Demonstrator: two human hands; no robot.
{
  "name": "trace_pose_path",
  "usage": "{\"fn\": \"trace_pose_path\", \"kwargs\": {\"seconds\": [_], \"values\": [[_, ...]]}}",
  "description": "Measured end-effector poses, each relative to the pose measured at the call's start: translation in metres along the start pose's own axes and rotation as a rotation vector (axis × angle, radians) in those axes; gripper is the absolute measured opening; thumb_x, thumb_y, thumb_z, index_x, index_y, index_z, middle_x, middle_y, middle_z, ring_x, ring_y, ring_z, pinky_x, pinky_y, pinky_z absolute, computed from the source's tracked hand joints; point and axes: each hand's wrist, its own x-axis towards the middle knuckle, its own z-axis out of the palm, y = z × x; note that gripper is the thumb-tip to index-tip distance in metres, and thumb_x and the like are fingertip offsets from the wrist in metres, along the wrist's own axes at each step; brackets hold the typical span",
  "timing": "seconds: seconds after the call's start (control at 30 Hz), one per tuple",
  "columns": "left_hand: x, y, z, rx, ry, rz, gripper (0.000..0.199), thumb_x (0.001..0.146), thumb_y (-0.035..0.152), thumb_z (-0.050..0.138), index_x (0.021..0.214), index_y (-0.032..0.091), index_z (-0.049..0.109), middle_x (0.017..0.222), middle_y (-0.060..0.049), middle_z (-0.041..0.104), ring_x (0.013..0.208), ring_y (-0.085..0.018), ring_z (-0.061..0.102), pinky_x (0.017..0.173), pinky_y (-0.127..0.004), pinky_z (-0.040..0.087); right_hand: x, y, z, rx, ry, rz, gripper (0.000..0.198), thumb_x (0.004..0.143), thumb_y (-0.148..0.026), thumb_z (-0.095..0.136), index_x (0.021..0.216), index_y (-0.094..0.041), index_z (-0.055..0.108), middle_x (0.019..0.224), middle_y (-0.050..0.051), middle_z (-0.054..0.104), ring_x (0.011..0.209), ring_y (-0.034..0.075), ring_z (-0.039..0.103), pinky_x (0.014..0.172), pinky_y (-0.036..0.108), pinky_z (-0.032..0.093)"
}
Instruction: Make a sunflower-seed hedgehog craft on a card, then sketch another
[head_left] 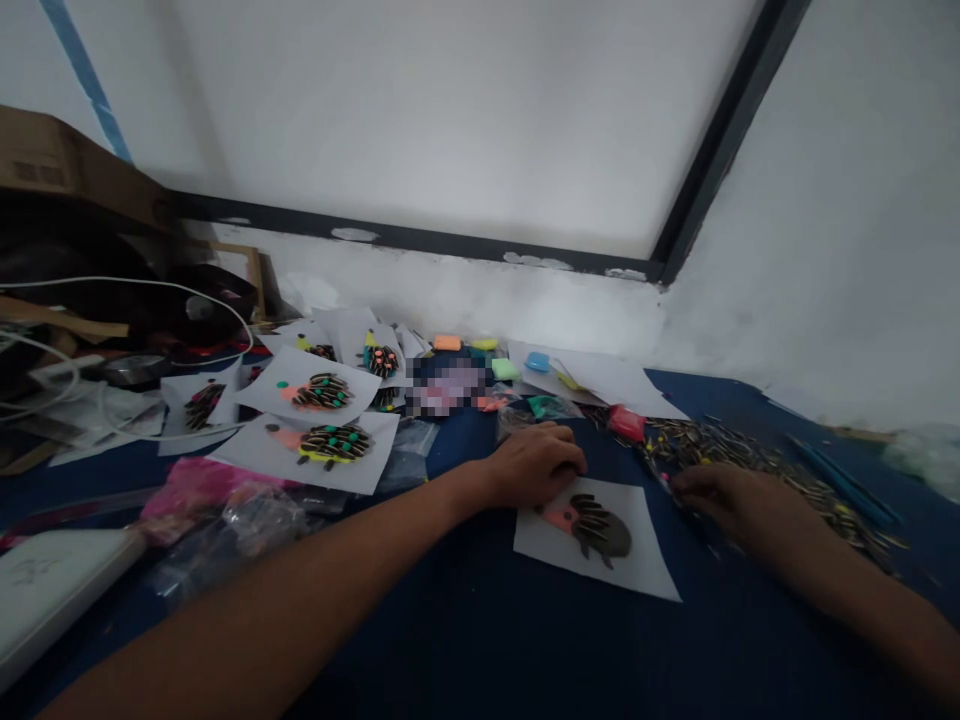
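Observation:
A white paper sheet (637, 575) lies on the blue table, bearing a hedgehog figure (613, 538) with a pink face, grey-brown body and several striped seeds stuck on as spines. At the sheet's upper left edge my left hand (536, 465) rests with curled fingers, holding it down; its fingertips are partly hidden. My right hand (724, 500), smeared by motion, is to the right of the sheet, beside a spread of striped sunflower seeds (720, 440). Its fingers are pinched together; whatever they hold is too blurred to name. A red packet (626, 423) sits by the seeds.
Finished-looking hedgehog sheets (352, 480) overlap on the left. Coloured clay packs, including an orange one (448, 342) and a blue one (536, 362), line the wall. Plastic bags (262, 515), a white box (60, 590) and a white cable (187, 287) lie left; a blue tool (847, 482) lies right.

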Motion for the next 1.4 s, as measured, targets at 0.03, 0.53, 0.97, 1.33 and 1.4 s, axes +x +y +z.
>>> {"fn": "trace_pose_path", "kwargs": {"seconds": [0.03,0.53,0.97,1.33,1.4], "values": [[0.0,0.0,0.0,0.002,0.001,-0.003,0.017,0.086,0.013,0.052,0.093,0.017,0.067,0.098,-0.005,0.062,0.091,-0.015,0.056,0.081,-0.027,0.044,0.001,0.002,0.001,0.015,-0.004,-0.006,0.027,0.085,-0.022,0.047,0.098,-0.024,0.072,0.098,0.006,0.074,0.085,0.025,0.068,0.071,0.031,0.047],[0.0,0.002,-0.002,0.02,-0.012,-0.007,0.017,0.086,0.012,0.051,0.091,0.017,0.066,0.096,-0.005,0.061,0.089,-0.015,0.056,0.08,-0.027,0.044,-0.003,-0.006,-0.006,-0.096,0.026,0.096,0.016,0.087,-0.024,0.049,0.079,-0.023,0.064,0.078,0.005,0.07,0.071,0.023,0.066,0.053,0.027,0.037],[-0.001,0.002,-0.002,0.007,-0.014,-0.005,0.016,0.087,0.014,0.051,0.092,0.018,0.066,0.098,-0.005,0.062,0.09,-0.015,0.056,0.08,-0.027,0.045,0.007,0.013,0.006,-0.082,0.05,0.083,0.031,0.089,-0.023,0.042,0.101,-0.019,0.07,0.103,0.011,0.071,0.089,0.027,0.067,0.069,0.032,0.046],[0.0,0.001,-0.001,0.011,0.003,-0.003,0.017,0.087,0.013,0.051,0.092,0.017,0.067,0.097,-0.005,0.062,0.09,-0.015,0.056,0.08,-0.027,0.044,0.004,0.007,0.002,0.049,0.09,0.052,0.022,0.087,-0.033,0.044,0.072,-0.024,0.058,0.064,0.002,0.065,0.058,0.02,0.06,0.052,0.026,0.033],[0.0,0.001,-0.001,0.006,0.0,-0.002,0.016,0.087,0.013,0.052,0.092,0.017,0.067,0.097,-0.006,0.062,0.089,-0.015,0.056,0.079,-0.026,0.044,0.002,0.006,0.001,0.084,0.11,0.058,0.024,0.086,-0.035,0.042,0.073,-0.023,0.058,0.064,0.003,0.065,0.057,0.02,0.059,0.052,0.026,0.033]]}}
